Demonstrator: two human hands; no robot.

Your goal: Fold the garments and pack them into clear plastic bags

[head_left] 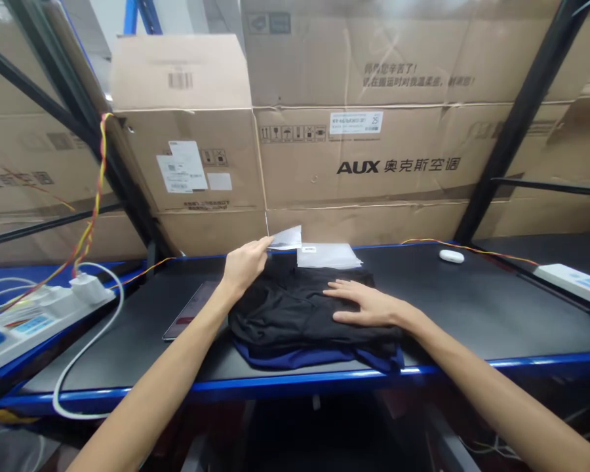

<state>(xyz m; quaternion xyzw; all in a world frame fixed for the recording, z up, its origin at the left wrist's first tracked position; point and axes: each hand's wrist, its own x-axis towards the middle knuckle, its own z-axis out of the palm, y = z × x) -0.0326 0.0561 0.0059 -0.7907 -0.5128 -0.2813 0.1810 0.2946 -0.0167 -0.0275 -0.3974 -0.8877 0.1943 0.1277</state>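
Note:
A folded black garment (295,311) lies on the black bench top (496,308), with a dark blue garment (299,358) showing under its near edge. My right hand (366,303) rests flat on the black garment, fingers spread. Behind the pile, my left hand (244,263) pinches the corner of a clear plastic bag (286,238) and lifts it off the bench. A stack of more clear bags (328,255) lies just right of it, against the cardboard boxes.
Large cardboard boxes (354,157) wall the back of the bench. A white power strip (44,308) with cables sits at left, another power strip (577,283) at right. A small white oval device (451,256) lies at the back right. A flat dark tablet-like slab (189,311) lies left of the garments.

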